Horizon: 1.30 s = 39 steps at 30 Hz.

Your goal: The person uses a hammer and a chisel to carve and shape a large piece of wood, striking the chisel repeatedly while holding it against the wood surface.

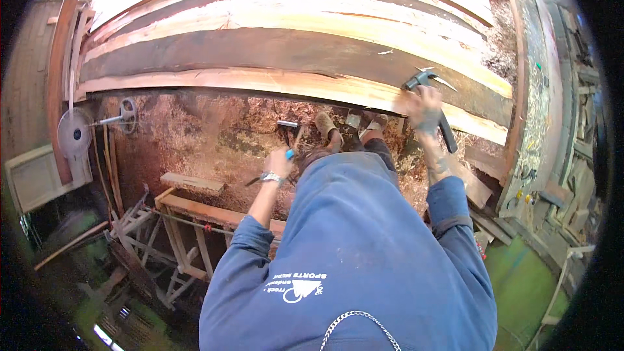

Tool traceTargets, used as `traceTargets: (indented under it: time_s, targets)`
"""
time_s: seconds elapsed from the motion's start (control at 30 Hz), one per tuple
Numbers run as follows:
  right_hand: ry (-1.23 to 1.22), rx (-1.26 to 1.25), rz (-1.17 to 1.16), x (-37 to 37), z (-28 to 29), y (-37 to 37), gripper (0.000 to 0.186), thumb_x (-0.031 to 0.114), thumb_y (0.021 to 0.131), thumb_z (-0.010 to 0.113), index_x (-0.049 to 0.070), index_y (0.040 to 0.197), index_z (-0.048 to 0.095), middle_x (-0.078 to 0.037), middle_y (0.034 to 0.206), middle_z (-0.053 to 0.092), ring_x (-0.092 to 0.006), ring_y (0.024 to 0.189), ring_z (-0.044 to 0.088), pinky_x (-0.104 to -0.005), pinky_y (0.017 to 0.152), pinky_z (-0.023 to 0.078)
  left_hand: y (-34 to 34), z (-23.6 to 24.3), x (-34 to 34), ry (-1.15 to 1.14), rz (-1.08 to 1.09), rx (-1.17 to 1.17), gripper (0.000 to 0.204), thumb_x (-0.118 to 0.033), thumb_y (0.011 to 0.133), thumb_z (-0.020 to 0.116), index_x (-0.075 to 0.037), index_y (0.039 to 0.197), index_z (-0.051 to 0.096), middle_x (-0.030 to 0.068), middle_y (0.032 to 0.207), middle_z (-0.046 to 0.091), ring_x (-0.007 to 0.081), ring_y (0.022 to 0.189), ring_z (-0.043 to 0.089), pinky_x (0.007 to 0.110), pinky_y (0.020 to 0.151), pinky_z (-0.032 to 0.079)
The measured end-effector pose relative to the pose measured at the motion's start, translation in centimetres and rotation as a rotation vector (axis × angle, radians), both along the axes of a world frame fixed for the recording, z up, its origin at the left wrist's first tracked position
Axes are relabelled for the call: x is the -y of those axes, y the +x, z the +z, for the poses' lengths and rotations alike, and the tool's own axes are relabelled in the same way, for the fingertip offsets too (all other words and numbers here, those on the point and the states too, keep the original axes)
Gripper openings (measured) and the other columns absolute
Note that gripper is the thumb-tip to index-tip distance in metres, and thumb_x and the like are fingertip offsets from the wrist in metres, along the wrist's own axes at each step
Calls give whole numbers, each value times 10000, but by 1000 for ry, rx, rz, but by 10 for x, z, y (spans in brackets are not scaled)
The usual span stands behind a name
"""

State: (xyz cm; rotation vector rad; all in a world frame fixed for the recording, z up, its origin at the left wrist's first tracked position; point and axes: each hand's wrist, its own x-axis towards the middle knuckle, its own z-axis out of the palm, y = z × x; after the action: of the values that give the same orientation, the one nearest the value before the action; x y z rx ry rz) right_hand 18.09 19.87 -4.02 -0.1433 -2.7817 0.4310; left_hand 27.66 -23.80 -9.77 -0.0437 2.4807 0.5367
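Observation:
My right hand (424, 107) grips a claw hammer (434, 103) by its black handle, with the steel head raised over the pale edge of a long wooden plank (273, 83). My left hand (279, 162) hangs lower, over the sawdust, closed around a small tool with a blue handle (288, 154). A wristwatch (271, 177) sits on that wrist. Both arms wear blue sleeves. My shoes (327, 127) stand on the shavings just below the plank.
Several long planks, dark and pale, lie stacked across the top. Sawdust and shavings (214, 133) cover the floor. A wooden sawhorse (188, 211) stands at lower left, a fan (75, 133) at far left, and a cluttered bench (539, 91) at right.

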Motion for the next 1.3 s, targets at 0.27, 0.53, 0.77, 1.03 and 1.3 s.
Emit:
traceTargets:
  time_s: [0.27,0.53,0.77,1.03,1.3]
  targets:
    - [-101,3,506,179,-27,-52,434,61,810,603,53,1243,578,-170,1178,586,-347,1094,550,-456,962,431,101,-33,65,-62,368,53,286,-280,771,701,-19,887,689,261,844,671,441,837,654,505,735,528]
    - [-106,70,527,171,-36,-54,488,134,828,609,92,1310,548,-121,1205,549,-305,1100,518,-449,924,423,210,-70,8,-65,838,259,380,-379,725,730,-14,829,707,234,798,690,383,811,693,470,713,537]
    - [-119,-2,579,186,-40,-71,436,156,810,625,112,1242,584,-109,1148,554,-304,1029,521,-439,858,426,326,-201,-14,-18,922,337,477,-473,774,692,-2,848,694,240,791,689,367,809,694,450,696,521]
    - [26,54,692,163,-56,-86,211,225,800,616,106,967,567,-65,1006,571,-255,984,530,-414,864,391,167,-12,-48,410,1100,-6,320,-331,839,715,-65,1016,732,49,686,678,135,573,615,335,551,490]
    - [-520,480,498,113,-51,-40,329,-4,795,619,39,1117,570,-187,969,672,-338,891,676,-405,800,522,163,-6,-40,357,1268,68,298,-235,860,704,-29,1074,713,48,867,727,143,811,660,317,766,523]
